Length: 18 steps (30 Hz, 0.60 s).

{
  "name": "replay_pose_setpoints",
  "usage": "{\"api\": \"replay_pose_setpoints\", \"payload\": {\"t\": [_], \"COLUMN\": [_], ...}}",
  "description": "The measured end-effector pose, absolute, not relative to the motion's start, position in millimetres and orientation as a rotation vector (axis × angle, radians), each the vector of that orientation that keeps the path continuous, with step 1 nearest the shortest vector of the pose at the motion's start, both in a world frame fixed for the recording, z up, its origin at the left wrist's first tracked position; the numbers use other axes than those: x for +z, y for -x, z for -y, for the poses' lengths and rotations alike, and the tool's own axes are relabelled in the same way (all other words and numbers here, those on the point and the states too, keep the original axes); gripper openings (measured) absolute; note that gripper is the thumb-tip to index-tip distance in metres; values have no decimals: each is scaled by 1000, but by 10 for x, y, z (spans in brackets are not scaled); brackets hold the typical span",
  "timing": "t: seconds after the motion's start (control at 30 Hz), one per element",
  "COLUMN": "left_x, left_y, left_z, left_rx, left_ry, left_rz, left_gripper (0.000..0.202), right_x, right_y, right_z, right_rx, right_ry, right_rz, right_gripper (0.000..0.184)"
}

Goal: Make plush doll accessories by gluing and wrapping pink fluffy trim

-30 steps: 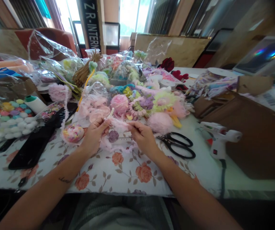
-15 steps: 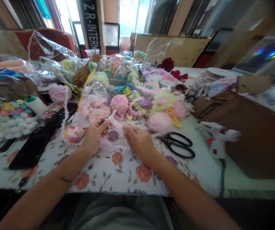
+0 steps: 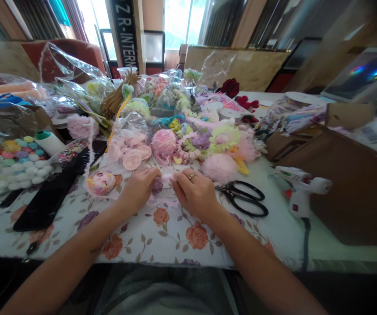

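Observation:
A short stretch of pale pink fluffy yarn (image 3: 166,176) spans the small gap between my two hands, low over the tablecloth. My left hand (image 3: 138,189) is turned palm down, its fingers curled and pinching the yarn at the left end. On the other side, my right hand (image 3: 195,190), with a ring on one finger, has thumb and fingers pressed together on the same yarn. Most of what lies inside both grips is hidden. Just left of my left hand rests a doll's head (image 3: 100,182) with a painted face. Black-handled scissors (image 3: 245,199) lie right of my right hand.
A white glue gun (image 3: 301,190) stands at the right beside a brown cardboard box (image 3: 349,188). Beyond my hands are a pink yarn ball (image 3: 163,142), a pink fluffy ball (image 3: 219,168) and heaped craft pieces. A black phone (image 3: 44,203) and bagged pompoms (image 3: 17,175) lie left.
My left hand has rolled over, palm down, and both hands sit slightly lower. The pale stick that showed at my left fingertips is out of sight now.

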<state>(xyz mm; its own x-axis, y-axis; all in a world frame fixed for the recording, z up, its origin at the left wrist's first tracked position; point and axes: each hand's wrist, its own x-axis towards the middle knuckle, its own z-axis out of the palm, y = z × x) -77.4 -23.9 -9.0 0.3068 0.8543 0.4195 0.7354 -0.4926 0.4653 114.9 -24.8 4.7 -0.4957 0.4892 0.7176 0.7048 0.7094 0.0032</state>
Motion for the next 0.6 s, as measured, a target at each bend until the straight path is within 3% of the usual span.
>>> {"api": "replay_pose_setpoints", "payload": {"t": [0.23, 0.37, 0.6], "left_x": [-82, -23, 94], "left_y": [721, 698, 700], "left_z": [286, 356, 365], "left_rx": [890, 961, 1086], "left_ry": [-2384, -2005, -1140], "left_rz": [-1171, -1096, -834], "left_gripper": [15, 11, 30], "right_x": [152, 153, 107], "right_y": [-1267, -1296, -1240], "right_z": [92, 37, 71], "right_rx": [502, 964, 1396], "right_ry": [1203, 1187, 1069], "right_rz": [1960, 1791, 1580], "right_gripper": [20, 22, 27]}}
